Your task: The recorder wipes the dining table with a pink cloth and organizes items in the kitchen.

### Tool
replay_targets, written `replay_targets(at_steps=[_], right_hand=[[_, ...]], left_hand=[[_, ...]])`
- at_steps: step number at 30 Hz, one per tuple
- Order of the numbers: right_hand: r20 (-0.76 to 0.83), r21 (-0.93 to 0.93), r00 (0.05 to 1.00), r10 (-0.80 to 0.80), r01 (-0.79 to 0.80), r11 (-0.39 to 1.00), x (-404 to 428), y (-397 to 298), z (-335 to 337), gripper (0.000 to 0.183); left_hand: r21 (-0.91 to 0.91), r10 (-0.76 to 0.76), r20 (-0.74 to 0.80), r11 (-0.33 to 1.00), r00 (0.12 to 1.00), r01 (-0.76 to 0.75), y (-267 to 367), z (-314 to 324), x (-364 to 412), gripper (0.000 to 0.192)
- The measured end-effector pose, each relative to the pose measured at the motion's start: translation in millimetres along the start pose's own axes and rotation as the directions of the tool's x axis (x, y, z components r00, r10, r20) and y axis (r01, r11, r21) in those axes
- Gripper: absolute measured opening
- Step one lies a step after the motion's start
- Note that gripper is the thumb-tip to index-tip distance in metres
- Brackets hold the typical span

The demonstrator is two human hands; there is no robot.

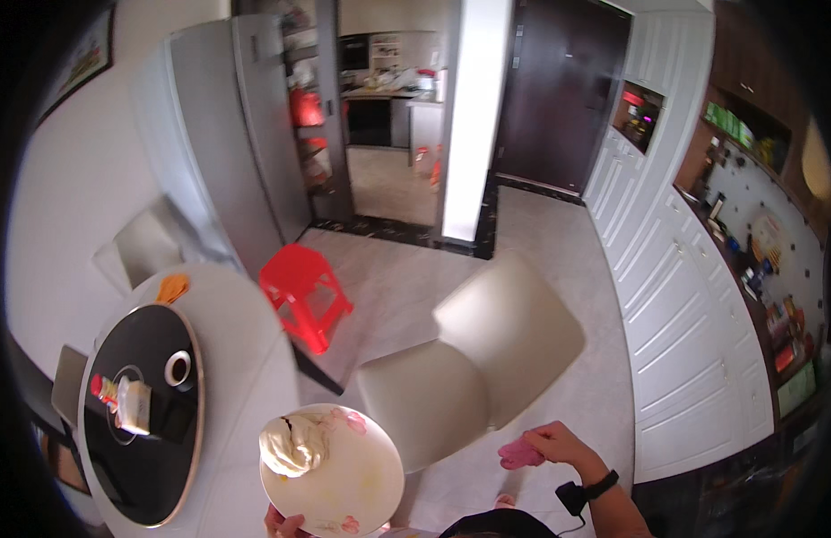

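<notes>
My left hand (285,523) holds the lower edge of a round white plate (361,464) with a pink flower pattern. A twisted white steamed bun (293,445) lies at the plate's upper left. Out to the right, my right hand (556,442) grips a crumpled pink cloth (521,454), and its wrist bears a black strap with a small black box. The plate is over the near right edge of the white round table (254,376), to the left of my body.
On the table's black turntable (166,471) stand a small bowl of dark liquid (179,368), a tissue pack (134,405) and a red-capped bottle (100,387). An orange cloth (172,288) lies behind. A cream chair (429,397) and a red plastic stool (301,282) stand ahead; white cabinets (698,350) line the right.
</notes>
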State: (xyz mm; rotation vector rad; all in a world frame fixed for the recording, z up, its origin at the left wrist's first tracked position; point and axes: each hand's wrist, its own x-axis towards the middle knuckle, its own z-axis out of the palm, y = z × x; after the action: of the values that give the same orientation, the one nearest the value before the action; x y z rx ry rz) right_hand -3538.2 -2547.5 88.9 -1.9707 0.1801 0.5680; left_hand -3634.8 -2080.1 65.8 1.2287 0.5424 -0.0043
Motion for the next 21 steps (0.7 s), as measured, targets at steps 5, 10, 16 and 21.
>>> replay_targets(at_steps=[5, 10, 16, 21], right_hand=[[-0.228, 0.312, 0.963, 0.145, -0.069, 0.948, -92, 70, -101, 0.029], [-0.432, 0.417, 0.875, 0.22, -0.022, 0.909, -152, 120, -188, 0.025], [-0.439, 0.609, 0.88, 0.182, 0.143, 0.78, -152, 190, -229, 0.029], [-0.494, 0.51, 0.828, 0.266, 0.028, 0.86, -105, 185, -295, 0.029]], left_hand=[[-0.325, 0.051, 0.201, 0.945, 0.978, 0.018, 5, 161, -10, 0.047], [-0.292, -0.087, 0.406, 0.931, 0.91, 0.219, 18, 306, -3, 0.046], [-0.273, -0.024, 0.511, 0.944, 0.859, 0.188, -5, 436, 36, 0.05], [-0.153, -0.051, 0.398, 0.981, 0.916, 0.121, -35, 506, 76, 0.052]])
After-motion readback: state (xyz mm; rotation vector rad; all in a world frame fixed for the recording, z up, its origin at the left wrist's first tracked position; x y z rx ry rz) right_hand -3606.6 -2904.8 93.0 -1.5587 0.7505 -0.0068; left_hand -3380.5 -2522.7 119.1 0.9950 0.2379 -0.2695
